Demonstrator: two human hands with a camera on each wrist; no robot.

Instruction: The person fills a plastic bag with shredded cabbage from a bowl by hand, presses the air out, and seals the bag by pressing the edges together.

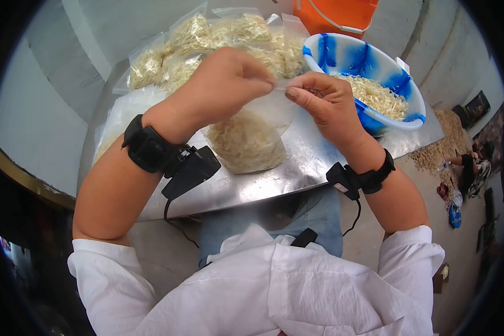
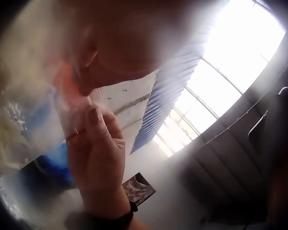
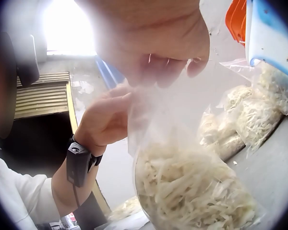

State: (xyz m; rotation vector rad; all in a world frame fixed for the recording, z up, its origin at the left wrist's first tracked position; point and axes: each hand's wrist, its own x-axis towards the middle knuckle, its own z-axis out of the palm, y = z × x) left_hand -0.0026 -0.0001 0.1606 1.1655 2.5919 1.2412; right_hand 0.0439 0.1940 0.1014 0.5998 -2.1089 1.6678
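Observation:
Over the metal table, a clear plastic zip bag [image 1: 246,145] stands with pale dried shreds filling its lower part. Its top edge stretches between both hands. My left hand [image 1: 221,89] pinches that edge on the left, thumb against the fingers. On the right, my right hand [image 1: 327,103] pinches the other end with thumb and curled fingers. The right wrist view shows the shreds [image 3: 187,187] through the film, below the right hand [image 3: 153,43], with the left hand [image 3: 105,117] opposite. In the left wrist view the right hand [image 2: 98,148] faces the blurred left one.
Several filled bags [image 1: 193,36] are heaped at the table's back. A blue-and-white basin [image 1: 397,73] holds loose shreds to the right, with an orange bucket [image 1: 333,17] behind it. Flat empty bags [image 1: 123,115] lie at the left. The table's front edge [image 1: 235,201] is close to the person's lap.

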